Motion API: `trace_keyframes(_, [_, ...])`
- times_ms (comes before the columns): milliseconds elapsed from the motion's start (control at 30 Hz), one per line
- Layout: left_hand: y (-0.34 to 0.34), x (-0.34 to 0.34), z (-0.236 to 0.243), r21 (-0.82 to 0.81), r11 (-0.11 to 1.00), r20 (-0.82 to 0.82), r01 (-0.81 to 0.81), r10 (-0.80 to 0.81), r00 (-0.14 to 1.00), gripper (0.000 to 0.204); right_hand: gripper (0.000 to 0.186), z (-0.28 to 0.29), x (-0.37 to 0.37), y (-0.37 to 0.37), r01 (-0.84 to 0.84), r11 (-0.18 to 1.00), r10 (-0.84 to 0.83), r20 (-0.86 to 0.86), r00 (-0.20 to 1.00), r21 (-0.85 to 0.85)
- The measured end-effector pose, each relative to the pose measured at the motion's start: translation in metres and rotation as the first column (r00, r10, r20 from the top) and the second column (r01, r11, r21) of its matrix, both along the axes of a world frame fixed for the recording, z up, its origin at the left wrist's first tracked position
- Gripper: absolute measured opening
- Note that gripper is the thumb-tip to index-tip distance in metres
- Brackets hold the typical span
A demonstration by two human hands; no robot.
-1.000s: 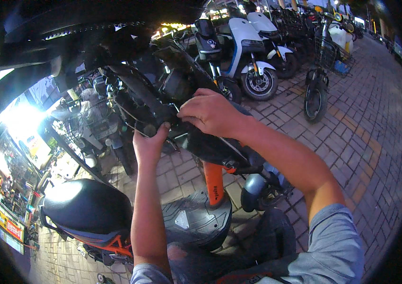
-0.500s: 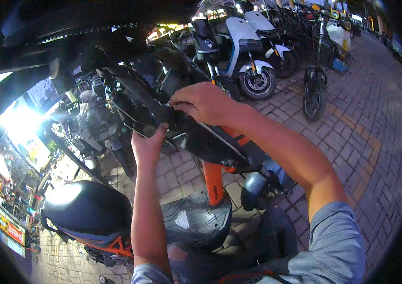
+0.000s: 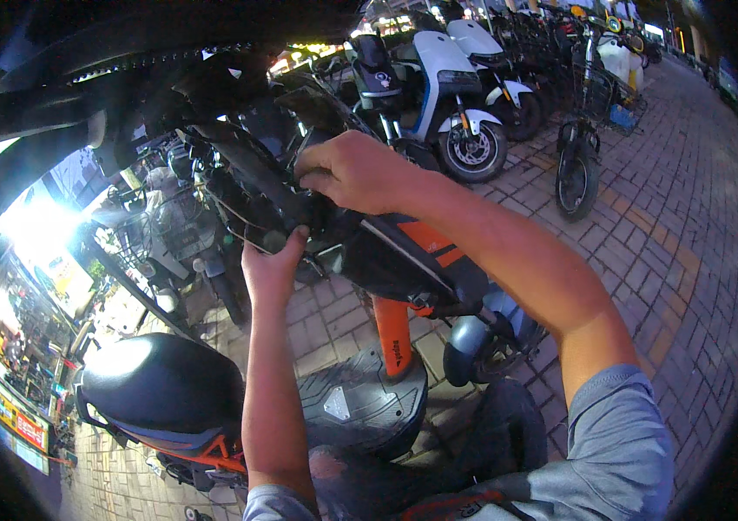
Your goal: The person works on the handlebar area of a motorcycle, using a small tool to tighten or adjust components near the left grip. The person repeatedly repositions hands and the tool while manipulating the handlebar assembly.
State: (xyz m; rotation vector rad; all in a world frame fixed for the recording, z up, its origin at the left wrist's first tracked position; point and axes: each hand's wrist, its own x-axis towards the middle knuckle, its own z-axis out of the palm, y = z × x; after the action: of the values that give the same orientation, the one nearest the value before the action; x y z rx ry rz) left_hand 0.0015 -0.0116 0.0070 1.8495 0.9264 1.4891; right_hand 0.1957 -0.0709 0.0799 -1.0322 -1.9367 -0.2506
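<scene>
An orange and black electric scooter stands in front of me, its black front housing [image 3: 386,267] below my hands. My left hand [image 3: 271,260] is closed on a dark part at the handlebar end, thumb on top; its other fingers are hidden behind. Just above and to the right, my right hand [image 3: 352,174] bends over the dark parts, fingertips pinched together. Whatever sits between those fingertips is too dark to make out. The scooter's orange stem [image 3: 393,334] rises from the black footboard [image 3: 369,395], and its black seat [image 3: 161,378] is at lower left.
Large dark panels [image 3: 126,87] hang overhead at upper left. White scooters [image 3: 445,74] and a basket bike [image 3: 579,156] are parked beyond on brick paving [image 3: 647,260]. More bikes [image 3: 169,234] stand at left, near a glaring light [image 3: 39,217]. A rounded grey part [image 3: 466,347] sits right of the stem.
My right hand has shifted left and slightly up, and its forearm uncovers more of the orange panel on the housing. My left hand stays in place.
</scene>
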Motion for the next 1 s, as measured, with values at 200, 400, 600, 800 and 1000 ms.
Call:
trace_keyframes(200, [0.002,0.000,-0.002,0.028,0.999,0.027,0.030,-0.031,0.999,0.049,0.015,-0.028,0.004,-0.003,-0.058,0.990,0.054,0.030,0.998,0.126])
trace_keyframes(400, [0.001,0.000,0.000,0.013,1.000,0.001,0.003,-0.003,1.000,0.048,0.013,-0.046,0.010,-0.003,-0.026,0.965,-0.018,0.165,0.986,0.261])
trace_keyframes(600, [-0.004,0.003,0.003,-0.029,0.999,0.027,0.037,-0.036,0.999,0.047,0.013,-0.032,0.006,0.006,-0.101,0.970,0.110,-0.028,0.994,0.221])
trace_keyframes(800, [0.001,0.002,-0.001,0.025,1.000,0.011,0.014,-0.014,1.000,0.046,0.017,-0.001,-0.003,0.014,-0.022,1.000,0.022,-0.166,0.986,0.001])
trace_keyframes(1000, [0.002,-0.001,0.000,0.019,0.999,0.025,0.033,-0.034,0.999,0.047,0.022,0.025,-0.023,0.025,0.274,0.960,-0.272,0.053,0.961,-0.052])
